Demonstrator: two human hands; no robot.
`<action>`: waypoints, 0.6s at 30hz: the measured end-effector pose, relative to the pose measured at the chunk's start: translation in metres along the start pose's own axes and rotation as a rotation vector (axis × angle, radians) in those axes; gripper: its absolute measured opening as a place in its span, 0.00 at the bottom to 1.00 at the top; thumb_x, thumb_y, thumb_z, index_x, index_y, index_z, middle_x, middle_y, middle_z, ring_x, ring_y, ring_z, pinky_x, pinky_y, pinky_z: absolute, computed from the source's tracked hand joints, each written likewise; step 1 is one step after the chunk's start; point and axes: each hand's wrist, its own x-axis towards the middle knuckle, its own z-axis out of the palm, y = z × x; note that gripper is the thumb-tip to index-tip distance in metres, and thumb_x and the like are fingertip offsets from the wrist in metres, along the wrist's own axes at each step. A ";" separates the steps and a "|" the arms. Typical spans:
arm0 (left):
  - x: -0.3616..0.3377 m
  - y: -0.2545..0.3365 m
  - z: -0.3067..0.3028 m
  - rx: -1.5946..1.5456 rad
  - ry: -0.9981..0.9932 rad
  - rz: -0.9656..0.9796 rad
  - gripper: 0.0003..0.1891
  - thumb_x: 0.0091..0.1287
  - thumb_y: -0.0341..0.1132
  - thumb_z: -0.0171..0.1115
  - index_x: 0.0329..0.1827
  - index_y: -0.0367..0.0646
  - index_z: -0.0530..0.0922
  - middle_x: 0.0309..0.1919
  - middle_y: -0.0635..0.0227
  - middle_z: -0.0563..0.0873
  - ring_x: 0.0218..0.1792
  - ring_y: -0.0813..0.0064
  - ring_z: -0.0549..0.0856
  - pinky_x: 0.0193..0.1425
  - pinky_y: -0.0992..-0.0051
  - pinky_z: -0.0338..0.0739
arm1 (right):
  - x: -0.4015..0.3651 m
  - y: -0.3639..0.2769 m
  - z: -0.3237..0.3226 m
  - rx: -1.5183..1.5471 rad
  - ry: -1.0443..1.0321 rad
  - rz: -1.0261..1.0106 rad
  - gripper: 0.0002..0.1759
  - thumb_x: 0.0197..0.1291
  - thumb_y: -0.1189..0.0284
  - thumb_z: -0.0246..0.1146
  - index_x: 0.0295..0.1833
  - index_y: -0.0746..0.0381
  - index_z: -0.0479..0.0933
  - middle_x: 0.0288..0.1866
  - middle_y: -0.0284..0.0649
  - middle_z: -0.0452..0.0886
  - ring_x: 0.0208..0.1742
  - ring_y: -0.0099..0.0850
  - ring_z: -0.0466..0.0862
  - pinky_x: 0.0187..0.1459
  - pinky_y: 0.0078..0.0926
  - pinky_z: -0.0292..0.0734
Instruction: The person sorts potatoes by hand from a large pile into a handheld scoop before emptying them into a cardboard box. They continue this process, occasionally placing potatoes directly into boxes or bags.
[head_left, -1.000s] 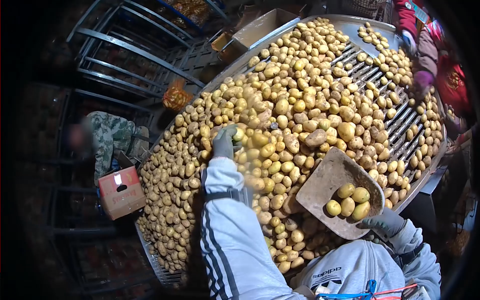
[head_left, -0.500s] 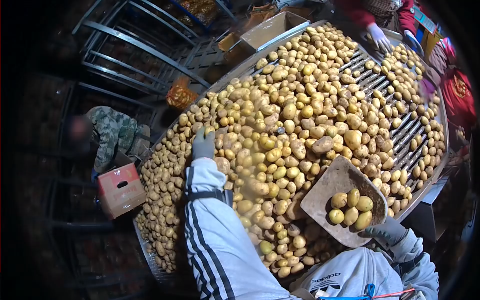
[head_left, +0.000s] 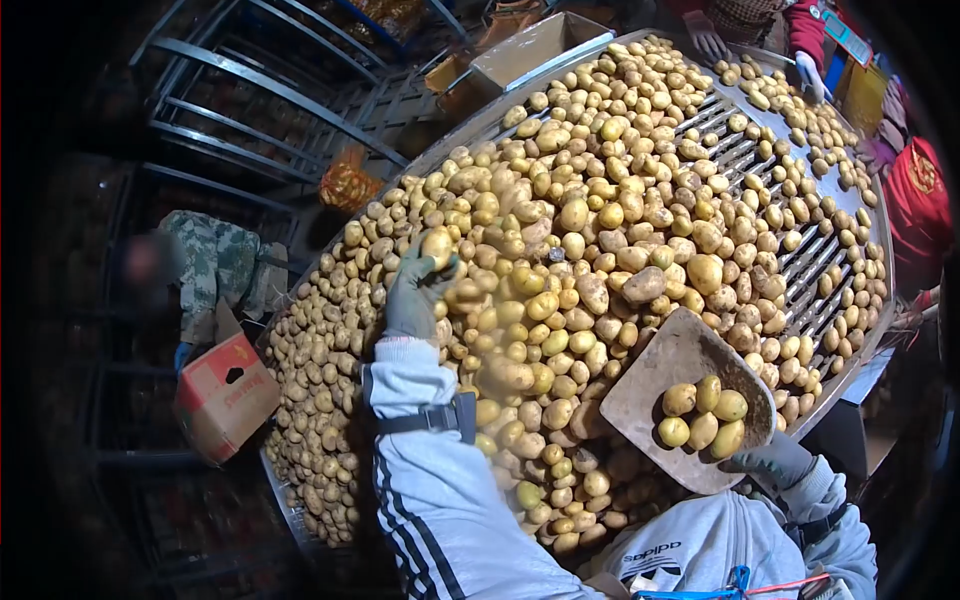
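Note:
My left hand, in a grey glove, is raised over the left part of a large heap of potatoes. Its fingers close round a yellow potato. At the lower right my right hand, also gloved, grips the back edge of a worn, dirt-stained scoop. Several smooth yellow potatoes lie together in the scoop, which rests tilted against the near side of the heap. Part of my right hand's fingers is hidden by the scoop.
The potatoes lie on a metal sorting table with slatted bars. A person in camouflage is at the left beside a red-and-brown carton. Gloved hands of another person work at the far right. An open box stands behind.
My left hand has lifted off the heap with a potato in its fingers. The scoop stays put. The carton at the left has tipped, and the far person's hands have moved apart.

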 end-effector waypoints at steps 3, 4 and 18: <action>-0.044 -0.009 0.040 -0.160 -0.136 -0.083 0.30 0.72 0.26 0.62 0.78 0.33 0.70 0.63 0.52 0.85 0.59 0.58 0.89 0.65 0.63 0.89 | -0.003 0.001 0.000 -0.010 -0.001 -0.006 0.24 0.62 0.72 0.77 0.64 0.63 0.85 0.46 0.35 0.91 0.35 0.24 0.88 0.32 0.22 0.83; -0.056 -0.017 0.054 -0.142 -0.162 -0.075 0.30 0.72 0.28 0.65 0.78 0.33 0.71 0.63 0.51 0.85 0.61 0.57 0.89 0.68 0.61 0.88 | -0.005 0.002 -0.001 -0.018 -0.001 -0.010 0.24 0.62 0.72 0.77 0.64 0.63 0.85 0.46 0.35 0.91 0.35 0.24 0.88 0.32 0.22 0.83; -0.234 -0.111 0.150 0.815 -0.089 0.389 0.28 0.70 0.31 0.73 0.73 0.37 0.79 0.68 0.53 0.86 0.70 0.60 0.83 0.77 0.64 0.76 | -0.024 0.037 -0.009 0.138 -0.047 -0.079 0.30 0.65 0.73 0.75 0.71 0.66 0.78 0.51 0.41 0.91 0.36 0.27 0.90 0.31 0.22 0.86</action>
